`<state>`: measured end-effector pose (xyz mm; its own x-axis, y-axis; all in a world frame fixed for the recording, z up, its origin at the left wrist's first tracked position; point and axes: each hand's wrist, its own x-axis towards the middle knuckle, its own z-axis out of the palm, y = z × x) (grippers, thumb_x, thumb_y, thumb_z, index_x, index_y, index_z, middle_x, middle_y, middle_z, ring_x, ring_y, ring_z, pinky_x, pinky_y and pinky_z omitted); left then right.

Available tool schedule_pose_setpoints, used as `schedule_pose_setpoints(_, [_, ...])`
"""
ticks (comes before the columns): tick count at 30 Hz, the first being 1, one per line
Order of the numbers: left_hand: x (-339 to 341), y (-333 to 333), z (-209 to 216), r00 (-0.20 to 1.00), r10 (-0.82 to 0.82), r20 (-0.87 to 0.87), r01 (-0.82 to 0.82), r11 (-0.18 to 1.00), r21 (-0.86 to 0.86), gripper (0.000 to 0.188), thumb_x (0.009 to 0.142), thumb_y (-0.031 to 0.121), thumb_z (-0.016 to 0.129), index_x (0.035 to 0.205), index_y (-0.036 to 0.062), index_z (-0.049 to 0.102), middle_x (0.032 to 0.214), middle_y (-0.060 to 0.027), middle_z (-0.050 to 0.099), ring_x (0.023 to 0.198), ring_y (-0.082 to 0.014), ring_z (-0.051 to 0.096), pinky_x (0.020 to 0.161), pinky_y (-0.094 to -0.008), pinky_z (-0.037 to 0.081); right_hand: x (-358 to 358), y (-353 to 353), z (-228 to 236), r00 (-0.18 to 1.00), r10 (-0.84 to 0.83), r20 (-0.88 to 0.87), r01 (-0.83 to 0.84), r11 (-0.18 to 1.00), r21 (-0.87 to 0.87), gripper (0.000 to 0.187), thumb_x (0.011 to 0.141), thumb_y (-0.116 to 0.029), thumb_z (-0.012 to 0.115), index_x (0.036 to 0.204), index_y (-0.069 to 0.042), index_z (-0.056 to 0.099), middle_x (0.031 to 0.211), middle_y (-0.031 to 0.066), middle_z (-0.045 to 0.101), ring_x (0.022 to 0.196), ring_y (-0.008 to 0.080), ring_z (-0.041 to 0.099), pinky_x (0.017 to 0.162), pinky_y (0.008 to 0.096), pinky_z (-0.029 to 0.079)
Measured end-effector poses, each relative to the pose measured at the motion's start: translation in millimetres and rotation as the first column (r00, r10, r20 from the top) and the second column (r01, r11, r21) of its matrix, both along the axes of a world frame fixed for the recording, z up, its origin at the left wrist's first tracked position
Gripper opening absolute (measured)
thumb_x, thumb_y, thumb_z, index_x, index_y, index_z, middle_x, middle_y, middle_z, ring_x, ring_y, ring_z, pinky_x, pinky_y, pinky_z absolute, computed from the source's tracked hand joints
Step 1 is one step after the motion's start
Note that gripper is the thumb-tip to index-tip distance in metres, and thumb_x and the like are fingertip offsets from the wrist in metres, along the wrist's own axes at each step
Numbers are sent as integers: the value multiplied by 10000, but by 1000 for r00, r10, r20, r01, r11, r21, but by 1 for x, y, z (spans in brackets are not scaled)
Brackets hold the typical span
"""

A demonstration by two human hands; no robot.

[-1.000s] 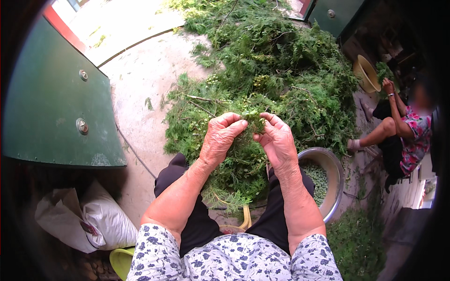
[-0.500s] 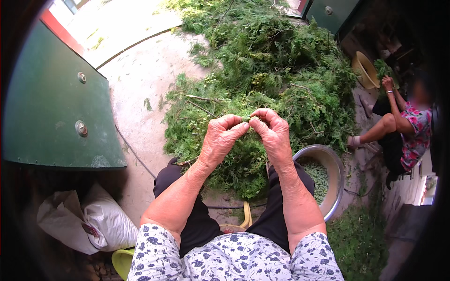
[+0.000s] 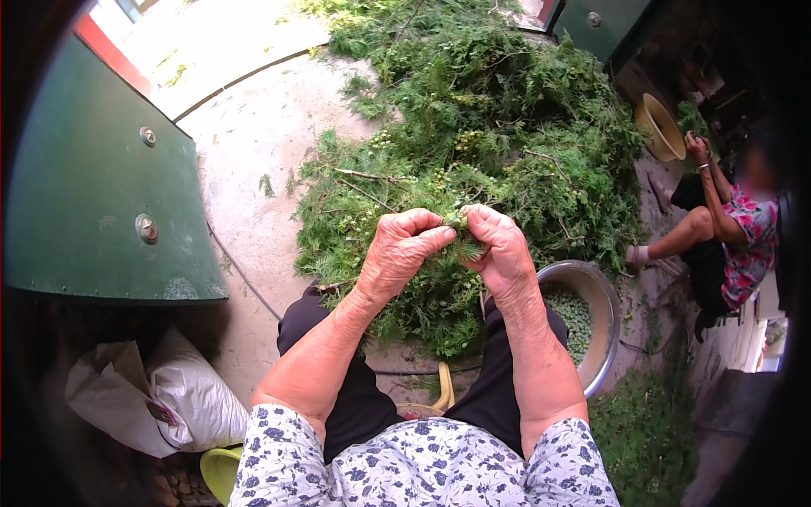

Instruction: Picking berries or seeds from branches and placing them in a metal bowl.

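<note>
Both my hands meet over the near part of a big heap of cut evergreen branches (image 3: pixel 473 118). Between them is a small green sprig (image 3: pixel 457 223) with pale green cones. My left hand (image 3: pixel 399 252) is closed, thumb and forefinger pinched at the sprig's left side. My right hand (image 3: pixel 504 253) is closed round its right side, and feathery leaf tips stick out below the fingers. The exact grip of the left fingertips is partly hidden. Right of my right wrist stands a metal basin (image 3: pixel 610 314) with many small green cones in it.
A green metal door (image 3: pixel 101 186) stands at the left, with a white sack (image 3: pixel 196 393) below it. A cable (image 3: pixel 245 277) runs over the floor. At the right another person (image 3: pixel 718 228) sits handling greenery near a yellow basin (image 3: pixel 655 127). More clippings (image 3: pixel 646 431) lie at lower right.
My right hand has shifted slightly right and turned, so more of the sprig shows between the hands. The left hand has barely moved. The other person's hands have lowered a little.
</note>
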<state>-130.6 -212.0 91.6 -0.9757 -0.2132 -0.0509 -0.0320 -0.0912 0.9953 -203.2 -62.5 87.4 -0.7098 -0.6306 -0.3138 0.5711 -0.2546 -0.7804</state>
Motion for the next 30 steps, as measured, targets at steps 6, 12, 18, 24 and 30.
schedule_pose_setpoints(6, [2,-1,-2,999,-12,39,11,999,46,108,763,86,678,819,0,645,676,43,574,620,-21,475,556,-192,388,6,-3,13,1000,27,-6,-27,998,54,177,860,-291,586,845,-116,570,695,-57,538,539,24,460,402,173,317])
schedule_pose_setpoints(12, [2,-2,4,997,-50,60,40,988,149,111,756,101,681,809,11,643,665,42,569,596,-27,471,539,-191,373,-1,5,5,996,69,60,-70,998,1,192,866,-295,566,779,-126,543,627,-52,453,466,46,400,378,187,295])
schedule_pose_setpoints(18, [3,-6,4,997,-41,62,30,986,163,108,762,103,676,805,10,641,653,47,551,593,-26,458,536,-196,369,2,1,18,991,-55,120,58,998,-22,205,891,-266,539,840,-68,541,691,-19,478,466,63,400,383,191,303])
schedule_pose_setpoints(24, [4,-8,5,998,-54,30,57,989,-135,116,780,112,666,837,12,648,653,45,555,605,-26,455,541,-200,377,2,4,23,975,-94,-202,98,995,11,266,821,-152,646,1032,-9,569,805,12,531,622,43,482,495,168,374])
schedule_pose_setpoints(30, [2,-7,4,995,-93,25,96,979,-179,117,760,86,674,848,11,653,671,27,569,629,-33,479,569,-201,397,2,-3,17,811,139,-568,73,940,335,217,815,-174,649,940,2,625,771,4,548,640,59,483,534,208,395])
